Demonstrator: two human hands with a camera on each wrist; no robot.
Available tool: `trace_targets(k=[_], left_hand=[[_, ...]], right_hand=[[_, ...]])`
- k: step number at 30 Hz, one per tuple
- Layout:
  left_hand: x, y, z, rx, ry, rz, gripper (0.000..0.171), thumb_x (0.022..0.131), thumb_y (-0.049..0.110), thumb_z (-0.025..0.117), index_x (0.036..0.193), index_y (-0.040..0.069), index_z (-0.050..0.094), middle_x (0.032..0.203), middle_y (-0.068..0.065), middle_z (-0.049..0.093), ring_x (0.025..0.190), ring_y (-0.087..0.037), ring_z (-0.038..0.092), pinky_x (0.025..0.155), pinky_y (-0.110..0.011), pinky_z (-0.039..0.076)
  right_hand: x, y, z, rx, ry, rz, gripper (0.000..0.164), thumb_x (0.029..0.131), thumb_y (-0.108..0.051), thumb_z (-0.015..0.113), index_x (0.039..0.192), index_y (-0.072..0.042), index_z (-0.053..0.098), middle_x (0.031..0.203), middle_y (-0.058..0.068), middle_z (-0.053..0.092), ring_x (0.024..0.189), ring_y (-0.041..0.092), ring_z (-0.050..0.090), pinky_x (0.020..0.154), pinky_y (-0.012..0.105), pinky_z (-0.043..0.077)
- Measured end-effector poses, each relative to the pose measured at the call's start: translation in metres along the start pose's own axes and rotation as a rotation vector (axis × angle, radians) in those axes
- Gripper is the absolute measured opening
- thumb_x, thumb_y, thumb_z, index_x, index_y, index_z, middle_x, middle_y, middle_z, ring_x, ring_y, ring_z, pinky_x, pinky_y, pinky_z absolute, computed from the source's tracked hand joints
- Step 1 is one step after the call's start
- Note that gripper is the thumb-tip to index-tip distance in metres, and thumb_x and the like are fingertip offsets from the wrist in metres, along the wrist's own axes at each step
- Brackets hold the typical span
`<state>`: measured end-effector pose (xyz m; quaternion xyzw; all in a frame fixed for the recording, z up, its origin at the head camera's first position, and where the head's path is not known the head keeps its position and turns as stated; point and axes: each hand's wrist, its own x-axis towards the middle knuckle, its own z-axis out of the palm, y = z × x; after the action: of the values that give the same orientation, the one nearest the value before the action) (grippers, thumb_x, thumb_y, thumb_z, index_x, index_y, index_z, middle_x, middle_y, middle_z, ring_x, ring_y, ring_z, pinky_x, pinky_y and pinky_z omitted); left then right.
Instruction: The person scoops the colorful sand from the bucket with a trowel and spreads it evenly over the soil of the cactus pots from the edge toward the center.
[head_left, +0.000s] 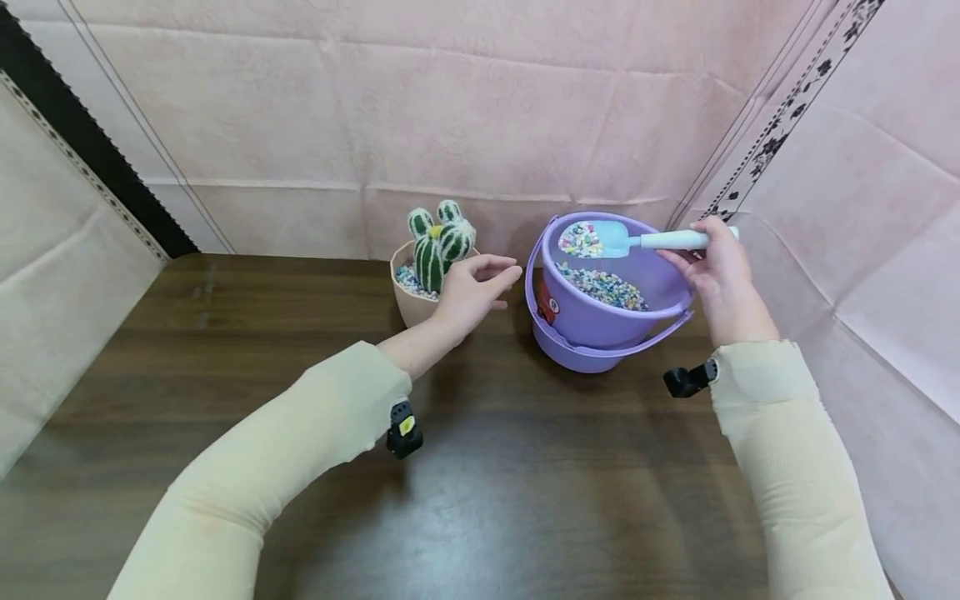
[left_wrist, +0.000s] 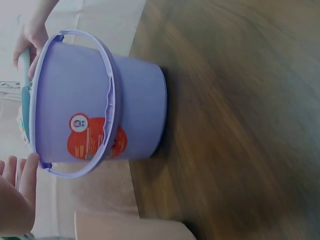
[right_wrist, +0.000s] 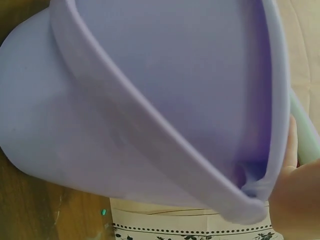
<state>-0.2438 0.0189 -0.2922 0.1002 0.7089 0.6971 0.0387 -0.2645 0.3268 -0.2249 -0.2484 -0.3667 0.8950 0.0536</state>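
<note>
My right hand [head_left: 722, 275] grips the pale green handle of a small blue shovel [head_left: 618, 239], held level over the purple bucket [head_left: 607, 329]. Multicoloured pebbles [head_left: 580, 239] fill the shovel's blade. More pebbles [head_left: 606, 286] lie inside the bucket. With nothing in its fingers, my left hand [head_left: 480, 287] hovers between the bucket and a potted cactus [head_left: 442, 246], partly covering the pot. In the left wrist view, the left hand [left_wrist: 17, 195] shows loosely spread fingers near the bucket's rim [left_wrist: 34, 120]. The right wrist view shows mostly bucket wall [right_wrist: 165, 75], and the shovel's blade is hidden.
The beige cactus pot [head_left: 411, 307] stands on the brown wooden table [head_left: 300, 300], topped with bluish pebbles. Pale cloth walls [head_left: 450, 108] rise behind and at both sides. The bucket's handle [head_left: 667, 333] hangs down around its front. A tiny green pebble [right_wrist: 103, 212] lies beside the bucket.
</note>
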Motion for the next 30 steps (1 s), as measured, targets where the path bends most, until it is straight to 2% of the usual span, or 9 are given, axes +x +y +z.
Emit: trace_targets(k=[3,6,12,16,20,23,27,30], left_hand=[[-0.006,0.001,-0.010,-0.005,-0.020,-0.011,0.028,0.089,0.020,0.064,0.111,0.004,0.065,0.109,-0.014,0.067,0.084,-0.012,0.062,0.075,-0.033,0.059],[-0.011,0.003,-0.020,-0.010,-0.041,-0.019,0.028,0.088,0.019,0.064,0.111,0.004,0.065,0.110,-0.015,0.067,0.087,-0.013,0.063,0.078,-0.035,0.059],[-0.020,0.003,-0.043,0.051,-0.019,-0.018,0.029,0.088,0.018,0.064,0.112,0.002,0.065,0.109,-0.014,0.067,0.090,-0.012,0.063,0.080,-0.038,0.058],[-0.024,0.003,-0.059,0.032,0.004,-0.027,0.033,0.089,0.017,0.064,0.115,-0.003,0.062,0.106,-0.012,0.067,0.088,-0.012,0.065,0.084,-0.042,0.056],[-0.024,0.002,-0.077,0.040,0.046,-0.044,0.035,0.088,0.019,0.064,0.116,-0.002,0.062,0.099,-0.004,0.065,0.082,-0.006,0.064,0.085,-0.041,0.056],[-0.023,-0.001,-0.090,0.073,0.092,-0.047,0.037,0.088,0.022,0.064,0.117,-0.001,0.061,0.098,-0.001,0.063,0.085,-0.007,0.062,0.085,-0.038,0.056],[-0.019,-0.008,-0.107,0.132,0.158,-0.035,0.039,0.089,0.025,0.064,0.118,0.000,0.061,0.108,-0.008,0.063,0.096,-0.018,0.062,0.085,-0.036,0.056],[-0.015,-0.016,-0.119,0.192,0.202,-0.063,0.042,0.089,0.028,0.063,0.122,0.003,0.059,0.119,-0.011,0.062,0.105,-0.022,0.059,0.087,-0.034,0.056]], right_hand=[[0.000,0.001,0.002,0.017,-0.011,0.016,0.016,0.082,0.001,0.062,0.085,-0.007,0.048,0.100,0.009,0.046,0.088,0.030,0.065,0.083,0.047,0.053],[0.000,0.001,0.004,0.035,-0.018,0.034,0.015,0.083,0.001,0.061,0.086,-0.007,0.049,0.099,0.008,0.047,0.087,0.029,0.065,0.087,0.046,0.051],[0.001,0.003,0.010,0.057,-0.035,0.045,0.016,0.084,0.002,0.060,0.088,-0.007,0.048,0.101,0.008,0.047,0.104,0.026,0.060,0.092,0.046,0.047],[0.002,0.006,0.017,0.059,-0.035,0.051,0.017,0.085,0.001,0.060,0.089,-0.009,0.047,0.102,0.008,0.046,0.115,0.025,0.054,0.096,0.044,0.045],[0.002,0.012,0.024,0.047,-0.043,0.063,0.017,0.085,0.000,0.060,0.088,-0.010,0.046,0.103,0.007,0.045,0.116,0.024,0.052,0.097,0.043,0.045],[0.002,0.016,0.029,0.042,-0.052,0.070,0.016,0.085,0.000,0.059,0.087,-0.009,0.046,0.102,0.007,0.045,0.113,0.024,0.052,0.094,0.043,0.048],[0.001,0.022,0.033,0.021,-0.054,0.081,0.012,0.086,-0.002,0.057,0.087,-0.008,0.046,0.101,0.007,0.046,0.107,0.024,0.055,0.089,0.043,0.052],[0.001,0.026,0.036,0.011,-0.049,0.089,0.012,0.087,-0.003,0.057,0.088,-0.008,0.046,0.102,0.008,0.047,0.106,0.024,0.056,0.089,0.042,0.053]])
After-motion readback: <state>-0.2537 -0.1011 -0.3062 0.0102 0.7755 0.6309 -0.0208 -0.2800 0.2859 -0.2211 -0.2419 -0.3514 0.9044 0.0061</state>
